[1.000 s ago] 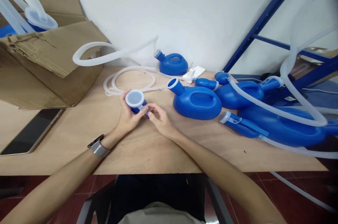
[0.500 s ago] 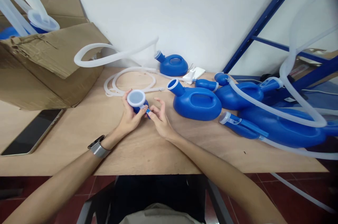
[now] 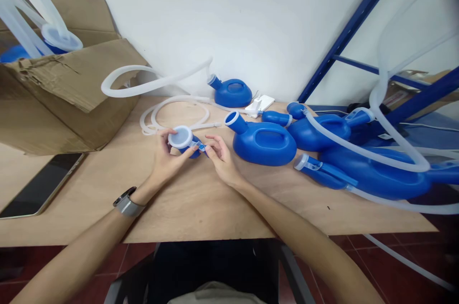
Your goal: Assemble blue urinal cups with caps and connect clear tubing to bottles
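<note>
My left hand [image 3: 164,159] is wrapped round a small blue funnel piece with a wide white rim [image 3: 182,137], holding it just above the wooden table [image 3: 201,203]. My right hand [image 3: 221,159] pinches the narrow blue end of that piece with thumb and forefinger, its other fingers spread. A thin white hose [image 3: 172,112] lies coiled on the table just behind the hands. A blue jug-shaped bottle with a handle and open spout [image 3: 261,139] lies to the right of my right hand.
Several more blue bottles with white hoses [image 3: 358,160] are piled at the right by a blue metal rack [image 3: 351,22]. An open cardboard box [image 3: 60,98] stands at the left, a tablet [image 3: 39,187] in front of it. Another blue bottle [image 3: 231,92] lies by the wall.
Both hands have shifted slightly left and away from me with the funnel piece. My right fingers have moved from beside the narrow end onto it.
</note>
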### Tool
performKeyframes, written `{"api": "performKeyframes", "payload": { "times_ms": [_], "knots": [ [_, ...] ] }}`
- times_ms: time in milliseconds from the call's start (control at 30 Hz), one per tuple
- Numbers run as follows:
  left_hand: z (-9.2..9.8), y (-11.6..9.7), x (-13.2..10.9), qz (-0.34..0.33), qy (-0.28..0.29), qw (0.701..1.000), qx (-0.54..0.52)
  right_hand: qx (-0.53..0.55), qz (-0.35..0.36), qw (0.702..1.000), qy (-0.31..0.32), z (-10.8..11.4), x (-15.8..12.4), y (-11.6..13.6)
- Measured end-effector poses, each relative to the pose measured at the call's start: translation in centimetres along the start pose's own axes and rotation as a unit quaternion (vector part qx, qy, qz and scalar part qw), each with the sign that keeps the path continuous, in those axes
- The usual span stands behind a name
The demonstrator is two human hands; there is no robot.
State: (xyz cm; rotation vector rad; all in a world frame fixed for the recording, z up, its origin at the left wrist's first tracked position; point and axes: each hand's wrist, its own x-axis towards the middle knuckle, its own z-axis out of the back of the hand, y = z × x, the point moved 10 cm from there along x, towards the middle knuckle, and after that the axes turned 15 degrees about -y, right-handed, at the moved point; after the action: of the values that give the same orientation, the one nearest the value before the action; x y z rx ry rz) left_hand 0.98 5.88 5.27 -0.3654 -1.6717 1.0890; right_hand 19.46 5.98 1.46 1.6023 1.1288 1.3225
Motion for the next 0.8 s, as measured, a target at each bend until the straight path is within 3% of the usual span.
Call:
{"api": "performKeyframes", "payload": {
  "times_ms": [133,300,433,600,700,800],
  "knots": [
    [1.7,1.3,1.8,0.097,-0.094,0.990,-0.036,-0.049,0.004,0.997,-0.052,1.8,1.1,-0.5],
    [4.1,5.3,2.6,0.244,-0.199,0.949,-0.017,-0.179,0.019,0.983,-0.021,2.3,1.6,-2.6],
    [5.3,6.7,3.1,0.267,-0.231,0.936,-0.001,-0.239,-0.004,0.970,-0.035,3.1,2.9,-4.9],
    [5.9,7.6,3.3,0.281,-0.249,0.927,0.004,-0.351,0.004,0.931,-0.099,3.7,7.3,-5.4],
    [6.0,7.9,3.3,0.284,-0.252,0.925,0.007,-0.436,0.000,0.896,-0.080,2.7,9.4,-5.5],
    [5.9,8.5,3.1,0.296,-0.255,0.921,-0.005,-0.523,0.033,0.851,-0.032,1.1,9.7,-5.1]
  ]
}}
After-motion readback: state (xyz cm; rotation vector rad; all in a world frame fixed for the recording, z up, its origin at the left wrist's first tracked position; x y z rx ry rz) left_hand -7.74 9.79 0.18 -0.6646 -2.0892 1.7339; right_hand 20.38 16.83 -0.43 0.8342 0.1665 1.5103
